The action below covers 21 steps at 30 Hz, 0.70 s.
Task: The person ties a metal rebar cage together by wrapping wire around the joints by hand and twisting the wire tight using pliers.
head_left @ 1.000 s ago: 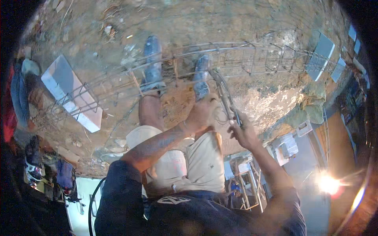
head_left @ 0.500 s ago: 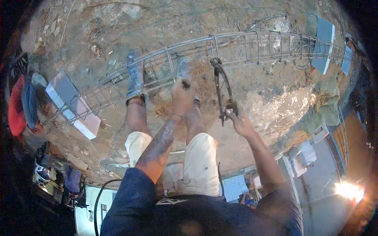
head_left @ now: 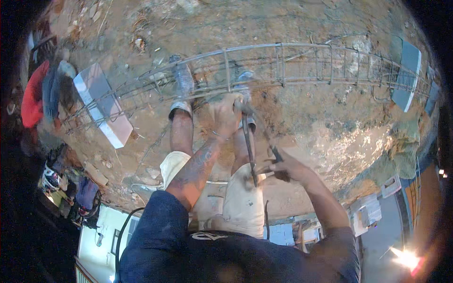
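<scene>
A long steel rebar cage (head_left: pixel 325 81) of rods and square stirrups runs across in front of me, passing over my shoes. My right hand (head_left: pixel 293 166) grips the handles of long dark pincers (head_left: pixel 250 144), which are spread apart. The jaw end points up and left, close beside my left hand (head_left: pixel 225 113). My left hand is closed just below the cage's near rod, and what its fingers hold is hidden. I cannot tell whether the jaws touch that hand or a wire.
The cage's left part lies over a pale block (head_left: pixel 104 104), its right part by another block (head_left: pixel 406 75). A person in red (head_left: pixel 35 94) is at the far left. Bare earth ground (head_left: pixel 302 118) lies around my feet. A bright lamp (head_left: pixel 406 259) shines at lower right.
The pincers have swung left and toward me, their jaws now beside my left hand. My right hand has come lower, and my left hand has moved slightly right. The whole view has shifted.
</scene>
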### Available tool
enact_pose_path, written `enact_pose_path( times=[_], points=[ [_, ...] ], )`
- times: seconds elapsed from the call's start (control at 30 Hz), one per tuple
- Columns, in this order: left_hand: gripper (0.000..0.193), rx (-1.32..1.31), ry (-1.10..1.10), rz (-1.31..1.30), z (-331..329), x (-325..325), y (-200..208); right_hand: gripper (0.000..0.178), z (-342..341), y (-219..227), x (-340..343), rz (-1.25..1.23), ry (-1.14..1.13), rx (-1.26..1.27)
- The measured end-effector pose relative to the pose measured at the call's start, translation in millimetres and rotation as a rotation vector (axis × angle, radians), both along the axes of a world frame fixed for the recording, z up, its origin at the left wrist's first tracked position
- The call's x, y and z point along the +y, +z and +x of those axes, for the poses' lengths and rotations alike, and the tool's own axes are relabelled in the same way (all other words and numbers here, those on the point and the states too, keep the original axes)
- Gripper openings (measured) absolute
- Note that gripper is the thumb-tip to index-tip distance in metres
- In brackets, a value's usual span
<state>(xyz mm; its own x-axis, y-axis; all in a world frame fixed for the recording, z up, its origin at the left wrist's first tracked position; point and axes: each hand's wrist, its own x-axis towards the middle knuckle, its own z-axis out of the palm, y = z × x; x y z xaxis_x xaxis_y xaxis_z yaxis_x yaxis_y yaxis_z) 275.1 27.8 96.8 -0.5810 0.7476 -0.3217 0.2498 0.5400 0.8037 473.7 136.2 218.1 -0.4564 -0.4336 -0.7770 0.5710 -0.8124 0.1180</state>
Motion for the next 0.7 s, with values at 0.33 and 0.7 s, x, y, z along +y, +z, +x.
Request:
enact_pose_path(
  times=[0.33, 0.7],
  points=[
    [0.015, -0.273, 0.377, -0.248, -24, -82, 14, 0.024, 13, -79, 66, 1.792, 0.801, -0.314],
    [0.005, -0.329, 0.598, -0.152, -14, -56, 3, 0.036, 12, -153, 109, 1.882, 0.922, -0.569]
  ],
)
